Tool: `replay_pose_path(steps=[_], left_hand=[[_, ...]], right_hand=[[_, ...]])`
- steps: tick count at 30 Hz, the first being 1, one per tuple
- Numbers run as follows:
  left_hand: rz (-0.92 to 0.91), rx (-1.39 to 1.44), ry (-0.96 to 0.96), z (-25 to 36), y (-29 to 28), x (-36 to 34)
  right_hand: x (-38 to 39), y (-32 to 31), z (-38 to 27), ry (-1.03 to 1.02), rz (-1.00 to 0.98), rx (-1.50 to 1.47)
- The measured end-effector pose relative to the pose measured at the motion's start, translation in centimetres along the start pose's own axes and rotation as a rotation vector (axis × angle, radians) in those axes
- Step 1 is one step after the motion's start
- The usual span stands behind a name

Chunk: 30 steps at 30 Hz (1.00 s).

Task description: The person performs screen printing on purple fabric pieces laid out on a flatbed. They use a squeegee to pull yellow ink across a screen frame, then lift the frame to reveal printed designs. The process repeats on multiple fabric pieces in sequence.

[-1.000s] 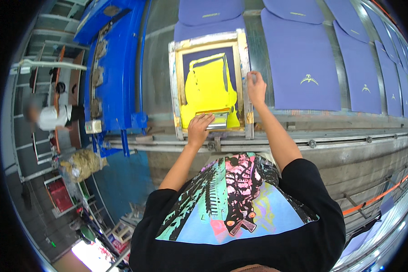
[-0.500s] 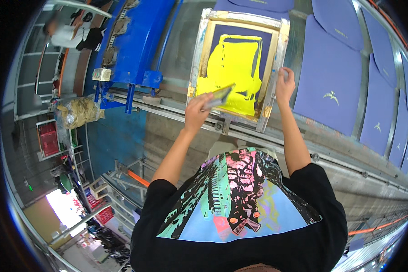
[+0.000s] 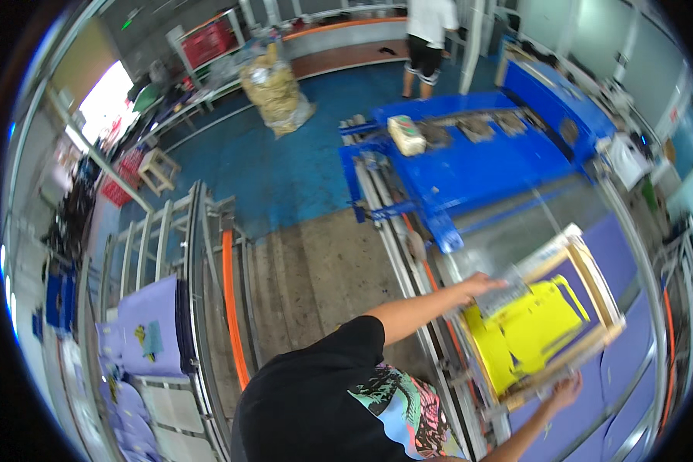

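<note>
A screen-printing frame [image 3: 613, 329] of pale, ink-stained wood lies on the long table at the lower right. Bright yellow ink [image 3: 543, 327] covers much of its mesh, with purple showing along the far part. My left hand [image 3: 483, 285] is closed on a grey squeegee [image 3: 507, 300], whose blade rests over the ink near the frame's left side. At the frame's near right outer edge, my right hand [image 3: 567, 390] has its fingers curled against the rim; the fingertips are small and partly blurred. Purple sheets [image 3: 570, 423] lie beyond it on the table.
A blue machine [image 3: 485, 165] stands over the table past the frame, with a pale box-shaped object [image 3: 406, 135] on its corner. Metal rails [image 3: 396, 246] border the table. Behind me, a rack [image 3: 158, 246] stands near more purple pieces [image 3: 150, 319]. Farther off are a stuffed sack [image 3: 273, 92] and a person [image 3: 427, 38].
The view has swung left, bringing the floor and rack into sight. My left hand has carried the squeegee toward the frame's side nearest the blue machine. My right hand stays by the opposite edge.
</note>
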<state>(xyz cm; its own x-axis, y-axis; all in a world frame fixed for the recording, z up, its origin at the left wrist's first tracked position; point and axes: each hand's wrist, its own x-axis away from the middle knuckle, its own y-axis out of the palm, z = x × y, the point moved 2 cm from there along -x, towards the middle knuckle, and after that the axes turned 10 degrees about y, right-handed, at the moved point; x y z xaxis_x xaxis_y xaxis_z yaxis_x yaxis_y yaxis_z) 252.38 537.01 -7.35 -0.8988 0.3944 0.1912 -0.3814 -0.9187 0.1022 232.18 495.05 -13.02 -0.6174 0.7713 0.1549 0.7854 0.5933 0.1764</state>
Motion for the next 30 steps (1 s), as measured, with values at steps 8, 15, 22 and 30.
replay_pose_path(steps=[8, 15, 22, 30], left_hand=[[0.114, 0.115, 0.242, 16.8, -10.1, 22.4], [0.249, 0.266, 0.578, 25.5, -16.5, 54.4], [0.591, 0.424, 0.72, 20.1, -0.9, 80.8], [0.821, 0.484, 0.967, 10.5, 22.6, 103.7]], right_hand=[[16.6, 5.2, -19.9, 0.212, -0.231, -0.005], [42.3, 10.4, -26.2, 0.207, -0.619, -0.002], [56.9, 1.9, -29.7, 0.21, -1.06, 0.116], [67.6, -9.3, -32.5, 0.18, -1.507, 0.248]])
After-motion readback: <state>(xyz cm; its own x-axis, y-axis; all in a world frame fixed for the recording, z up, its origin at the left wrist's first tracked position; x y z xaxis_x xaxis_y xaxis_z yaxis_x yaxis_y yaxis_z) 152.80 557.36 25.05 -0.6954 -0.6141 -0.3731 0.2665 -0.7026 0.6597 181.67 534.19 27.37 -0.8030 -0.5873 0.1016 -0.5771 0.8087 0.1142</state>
